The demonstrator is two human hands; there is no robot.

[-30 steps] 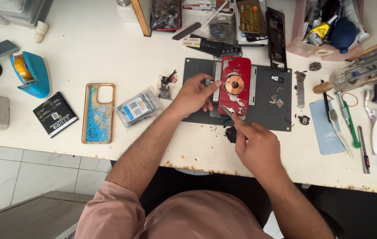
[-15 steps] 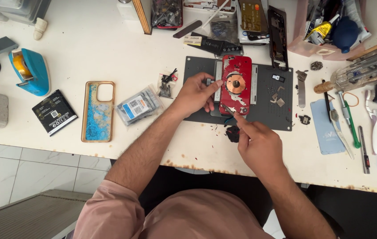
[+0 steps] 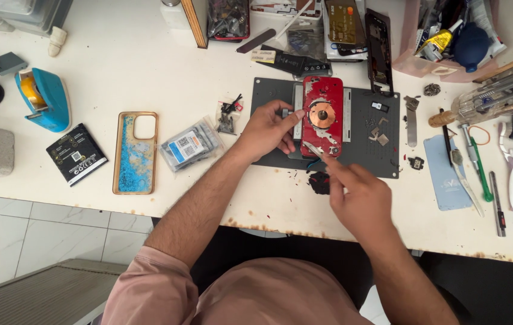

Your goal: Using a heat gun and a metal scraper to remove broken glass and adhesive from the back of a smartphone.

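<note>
From the head view, looking down at the white desk (image 3: 124, 66), the right hand (image 3: 361, 198) has drawn back a little toward the near edge compared with a moment ago, its fingers pinched on a thin metal tool (image 3: 315, 148) whose tip now meets the lower end of the red phone back (image 3: 321, 115). That suggests the work has shifted to the bottom edge of the shell. The left hand (image 3: 266, 128) has stayed put, fingers pressed against the shell's left side to steady it rather than closed around it.

The shell lies flat on a dark grey mat (image 3: 364, 150), glossy red with scraped grey patches and a round copper coil in the middle. Small screws and metal bits dot the mat. A lump of black scrap (image 3: 320, 182) sits just off its near edge. To the left lie a blue-and-gold phone case (image 3: 136, 151), a clear bag of parts (image 3: 189, 144) and a blue tape dispenser (image 3: 43, 98).
</note>
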